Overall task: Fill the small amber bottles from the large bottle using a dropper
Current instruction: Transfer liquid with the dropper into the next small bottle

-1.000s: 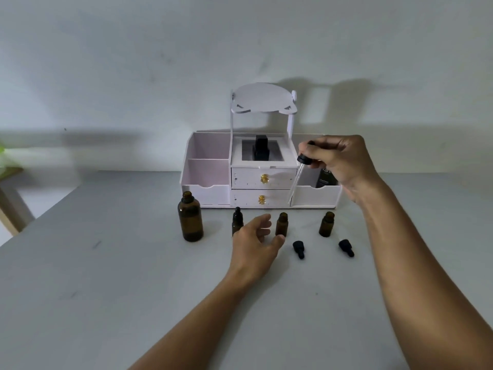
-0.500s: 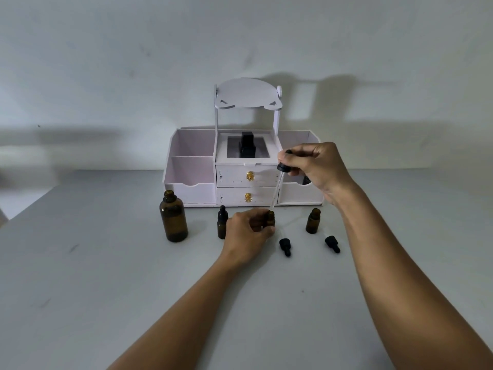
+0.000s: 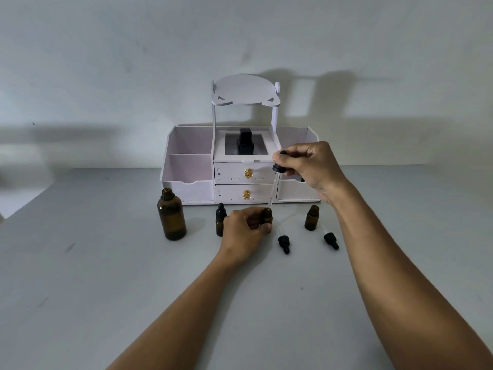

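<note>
My left hand [image 3: 244, 231] grips the middle small amber bottle [image 3: 266, 216], which stands uncapped on the table. My right hand [image 3: 310, 166] pinches the black bulb of a glass dropper [image 3: 272, 189]; the tube slants down and its tip sits at that bottle's mouth. The large amber bottle [image 3: 171, 215] stands open to the left. A capped small bottle [image 3: 220, 219] is beside my left hand, partly hidden by it. Another open small bottle [image 3: 311, 217] stands to the right.
Two black dropper caps [image 3: 284, 244] [image 3: 331, 240] lie on the grey table [image 3: 133, 276] in front of the bottles. A white drawer organiser [image 3: 240, 180] with a dark bottle [image 3: 245, 145] on top stands behind, against the wall.
My left hand moved forward and closed around the middle small bottle. My right hand brought the dropper down and left until its tip reached the bottle's mouth.
</note>
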Available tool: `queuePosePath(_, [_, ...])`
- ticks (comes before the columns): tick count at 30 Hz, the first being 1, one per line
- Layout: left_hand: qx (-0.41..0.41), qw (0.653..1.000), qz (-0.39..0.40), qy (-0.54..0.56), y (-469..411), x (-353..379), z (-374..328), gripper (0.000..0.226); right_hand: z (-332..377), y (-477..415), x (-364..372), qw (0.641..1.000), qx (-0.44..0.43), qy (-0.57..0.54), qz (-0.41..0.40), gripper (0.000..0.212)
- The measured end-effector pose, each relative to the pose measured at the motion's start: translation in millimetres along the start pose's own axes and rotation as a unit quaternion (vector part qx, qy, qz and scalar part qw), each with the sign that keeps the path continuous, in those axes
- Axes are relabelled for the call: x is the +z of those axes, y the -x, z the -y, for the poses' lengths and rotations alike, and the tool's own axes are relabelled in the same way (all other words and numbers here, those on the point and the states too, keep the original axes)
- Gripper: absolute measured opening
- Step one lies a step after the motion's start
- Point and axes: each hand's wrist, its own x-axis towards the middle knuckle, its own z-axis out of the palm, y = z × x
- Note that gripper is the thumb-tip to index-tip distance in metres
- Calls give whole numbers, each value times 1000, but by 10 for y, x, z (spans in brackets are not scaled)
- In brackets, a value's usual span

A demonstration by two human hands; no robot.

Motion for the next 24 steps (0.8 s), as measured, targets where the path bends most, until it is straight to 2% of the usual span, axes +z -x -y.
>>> queuePosePath(5, [-3, 1000, 2, 6, -1, -3, 13, 30, -41, -17, 23, 1000, 5, 13, -4, 9])
queuePosePath(13, [3, 1000, 3, 3, -8, -13, 26, 31, -76, -22, 53, 1000, 1, 17, -18, 3])
queuePosePath(24, [-4, 1000, 5, 11, 7, -14, 10, 31, -125, -55, 61, 999, 1, 34, 3, 6])
